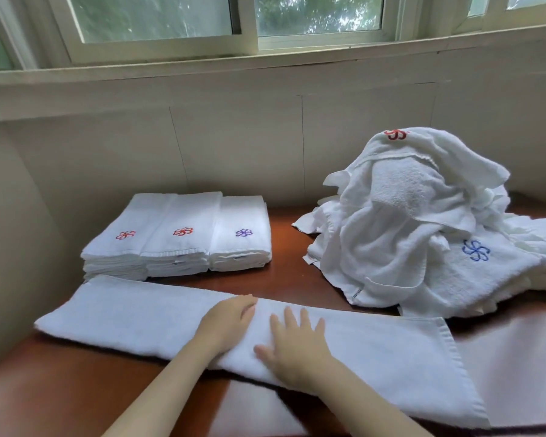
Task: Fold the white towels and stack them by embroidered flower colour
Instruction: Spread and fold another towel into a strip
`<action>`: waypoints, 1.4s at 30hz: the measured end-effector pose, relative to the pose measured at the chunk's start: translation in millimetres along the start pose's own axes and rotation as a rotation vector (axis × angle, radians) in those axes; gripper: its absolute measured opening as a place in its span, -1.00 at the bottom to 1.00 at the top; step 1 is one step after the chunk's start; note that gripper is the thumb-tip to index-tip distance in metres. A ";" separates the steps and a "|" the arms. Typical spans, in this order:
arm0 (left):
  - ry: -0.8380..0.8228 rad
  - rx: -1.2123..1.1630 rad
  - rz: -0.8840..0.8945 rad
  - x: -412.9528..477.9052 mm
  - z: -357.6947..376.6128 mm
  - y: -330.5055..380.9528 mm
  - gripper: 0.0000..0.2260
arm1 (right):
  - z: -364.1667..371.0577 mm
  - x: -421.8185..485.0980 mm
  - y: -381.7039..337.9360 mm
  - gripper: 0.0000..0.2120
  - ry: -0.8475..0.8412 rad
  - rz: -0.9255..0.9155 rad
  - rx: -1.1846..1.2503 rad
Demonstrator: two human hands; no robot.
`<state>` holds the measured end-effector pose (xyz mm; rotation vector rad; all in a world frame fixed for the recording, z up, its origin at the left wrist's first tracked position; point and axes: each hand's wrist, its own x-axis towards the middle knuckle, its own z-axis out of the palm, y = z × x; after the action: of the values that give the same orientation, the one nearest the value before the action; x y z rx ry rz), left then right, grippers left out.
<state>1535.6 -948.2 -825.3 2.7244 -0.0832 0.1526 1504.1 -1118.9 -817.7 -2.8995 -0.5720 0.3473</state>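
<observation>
2 hands pressing flat, nothing pinched: left hand (227, 323) and right hand (293, 345), fingers spread, side by side at mid-length of the towel (108, 316). Its long axis runs left-right along the table (297, 247) front, 1 end out to each side. 3 stacks (177, 234) behind-left, unfolded pile (423, 231) right.

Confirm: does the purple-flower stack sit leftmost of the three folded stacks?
No, the purple-flower stack sits rightmost; the middle stack and left stack both show red flowers.
</observation>
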 end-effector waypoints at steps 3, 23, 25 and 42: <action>-0.139 0.053 0.009 0.4 -14.3 -27.7 -0.63 | 2.3 21.4 -21.1 -0.34 -0.019 0.144 -0.069; 0.820 -1.463 -1.013 -59.1 -112.1 -169.2 -0.59 | 19.0 53.6 -71.0 -0.55 0.205 -0.188 0.068; 0.853 -1.416 -1.016 -50.9 -116.2 -151.3 -0.58 | 13.8 47.7 -67.8 -0.63 0.223 -0.221 0.279; -0.081 -0.177 -0.077 -59.7 -90.3 4.5 -0.74 | -17.5 -3.4 26.0 -0.89 0.284 0.275 1.295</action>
<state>1467.5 -913.8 -748.3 2.5523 -0.0145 0.0117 1514.7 -1146.0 -805.6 -1.6919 0.1243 0.2007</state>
